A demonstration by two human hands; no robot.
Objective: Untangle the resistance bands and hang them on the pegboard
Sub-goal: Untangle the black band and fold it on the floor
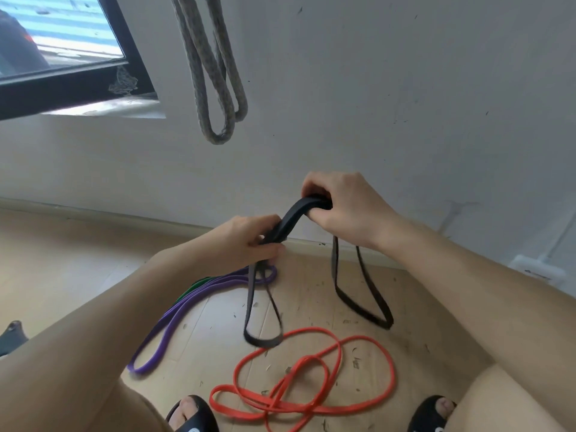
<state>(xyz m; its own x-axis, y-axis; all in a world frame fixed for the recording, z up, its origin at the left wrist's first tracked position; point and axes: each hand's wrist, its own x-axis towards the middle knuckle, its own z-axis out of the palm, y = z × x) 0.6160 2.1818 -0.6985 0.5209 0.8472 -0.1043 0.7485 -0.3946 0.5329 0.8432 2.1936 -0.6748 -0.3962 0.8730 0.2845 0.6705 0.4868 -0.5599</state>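
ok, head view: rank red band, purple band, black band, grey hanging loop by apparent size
1. red band, widest spread on the floor
2. purple band and black band: look alike, no ranking; black is lifted nearer the camera
3. grey hanging loop, cut off at the top, so unsure

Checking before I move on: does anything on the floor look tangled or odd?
Yes. The orange band lies on the floor between the feet, looped over itself in crossing coils. Small dark debris is scattered across the boards around it.

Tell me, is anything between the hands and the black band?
No. Both the left hand and the right hand already grip the black band. Its loops hang free above the orange band.
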